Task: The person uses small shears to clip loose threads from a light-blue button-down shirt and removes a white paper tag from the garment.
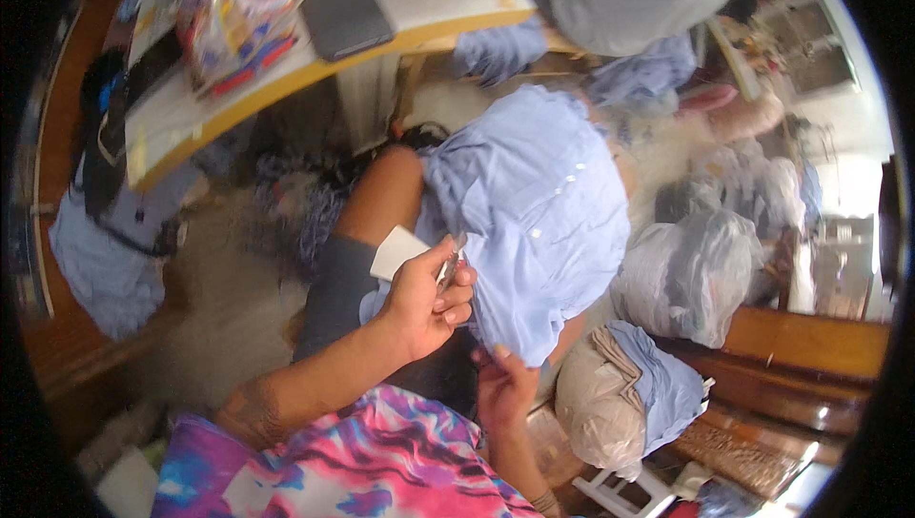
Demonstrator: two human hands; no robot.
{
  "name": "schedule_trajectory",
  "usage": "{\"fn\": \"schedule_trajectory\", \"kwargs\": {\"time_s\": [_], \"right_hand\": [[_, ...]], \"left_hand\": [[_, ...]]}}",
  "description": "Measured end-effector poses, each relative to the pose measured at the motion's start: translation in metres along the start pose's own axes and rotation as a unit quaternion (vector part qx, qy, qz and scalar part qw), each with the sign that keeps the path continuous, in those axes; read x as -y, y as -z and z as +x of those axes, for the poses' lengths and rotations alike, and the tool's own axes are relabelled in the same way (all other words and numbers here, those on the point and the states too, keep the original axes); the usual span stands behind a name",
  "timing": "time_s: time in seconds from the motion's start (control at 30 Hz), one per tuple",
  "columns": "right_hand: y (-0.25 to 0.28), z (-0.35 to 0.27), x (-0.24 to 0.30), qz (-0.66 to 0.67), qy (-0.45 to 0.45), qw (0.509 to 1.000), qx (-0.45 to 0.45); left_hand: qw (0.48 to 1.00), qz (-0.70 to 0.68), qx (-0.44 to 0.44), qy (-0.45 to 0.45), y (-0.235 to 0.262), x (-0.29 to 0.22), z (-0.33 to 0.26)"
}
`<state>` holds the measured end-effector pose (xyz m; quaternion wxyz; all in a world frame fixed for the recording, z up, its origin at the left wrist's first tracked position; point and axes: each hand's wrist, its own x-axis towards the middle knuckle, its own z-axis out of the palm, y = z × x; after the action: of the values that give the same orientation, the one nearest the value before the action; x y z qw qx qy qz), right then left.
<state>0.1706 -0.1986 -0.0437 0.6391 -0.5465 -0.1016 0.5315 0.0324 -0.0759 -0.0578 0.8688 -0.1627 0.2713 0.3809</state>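
Crowding the floor (219,308), bagged bundles (691,275) sit beside a yellow-edged worktable (286,75).

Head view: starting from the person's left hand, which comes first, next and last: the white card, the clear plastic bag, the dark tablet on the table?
From the left hand:
1. White card, just above the hand.
2. Clear plastic bag, off to the right.
3. Dark tablet, on the table at the top.

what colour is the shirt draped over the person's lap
Light blue, with a row of small pale buttons; the shirt shows best in the head view.
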Motion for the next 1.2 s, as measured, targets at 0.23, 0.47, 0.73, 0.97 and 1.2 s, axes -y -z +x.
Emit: {"fn": "schedule_trajectory", "kwargs": {"time_s": [0.23,0.47,0.73,0.97,1.2], "right_hand": [[-0.006,0.169,0.159,0.106,0.169,0.979,0.04],[-0.085,0.093,0.31,0.125,0.366,0.922,0.01],[-0.047,0.04,0.138,0.164,0.253,0.952,0.062],[-0.012,0.017,-0.041,0.206,-0.143,0.967,0.046],[0.001,0.036,-0.041,0.225,-0.16,0.961,-0.013]], "left_hand": [[0.958,0.2,0.184,-0.095,-0.217,0.007,0.13],[0.861,0.285,0.417,-0.063,-0.445,0.086,0.072],[0.866,0.29,0.403,0.053,-0.278,0.082,0.013],[0.967,0.179,0.162,0.086,-0.046,-0.002,0.034],[0.964,0.223,0.117,0.087,-0.009,-0.005,0.016]]}}
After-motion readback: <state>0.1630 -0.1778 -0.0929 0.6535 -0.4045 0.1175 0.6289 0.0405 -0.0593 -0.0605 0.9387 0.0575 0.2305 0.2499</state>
